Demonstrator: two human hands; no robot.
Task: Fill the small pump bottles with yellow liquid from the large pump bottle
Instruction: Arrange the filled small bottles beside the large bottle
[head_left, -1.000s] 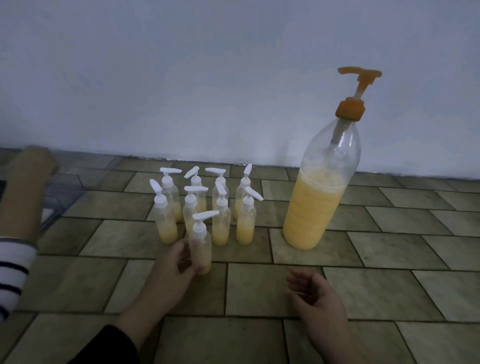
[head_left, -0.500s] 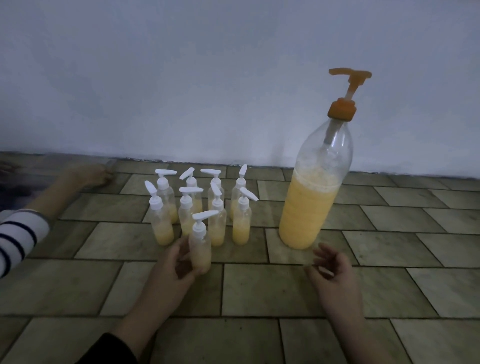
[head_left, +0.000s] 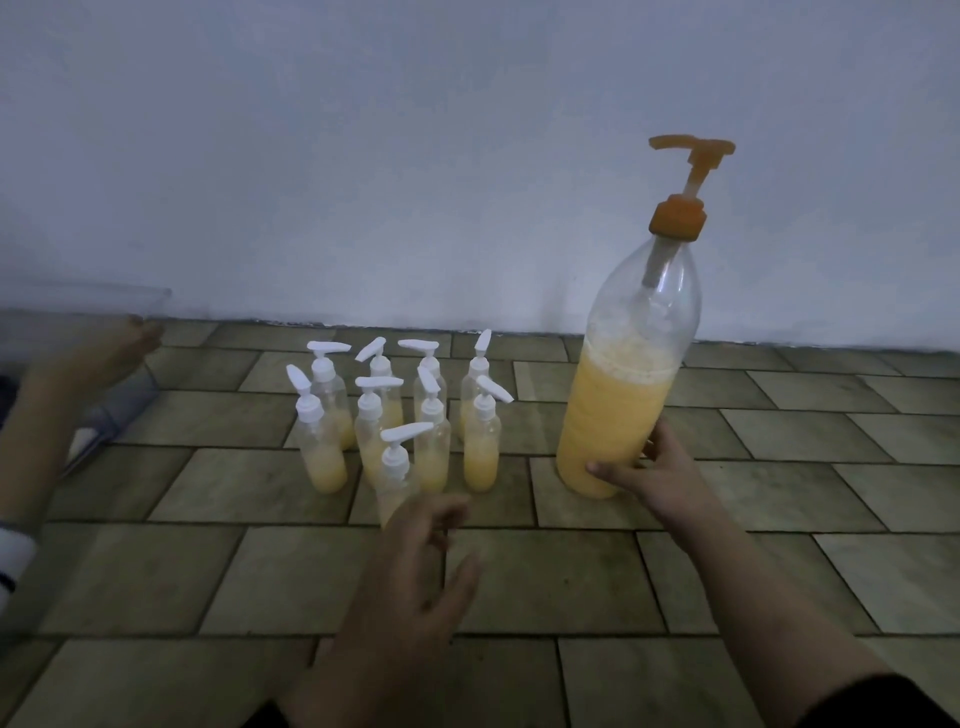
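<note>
Head view: the right hand (head_left: 660, 467) grips the base of the large pump bottle (head_left: 623, 395) standing on the tiled floor (head_left: 779, 571); the left hand (head_left: 410, 587), fingers relaxed, partly hides the nearest of the small pump bottles (head_left: 395, 415). Another person's hand (head_left: 98, 348) holds a clear container (head_left: 83, 301) at left.

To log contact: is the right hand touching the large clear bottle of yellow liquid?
Touching. In the head view, the right hand has its fingers against the lower side of the large clear bottle.
</note>
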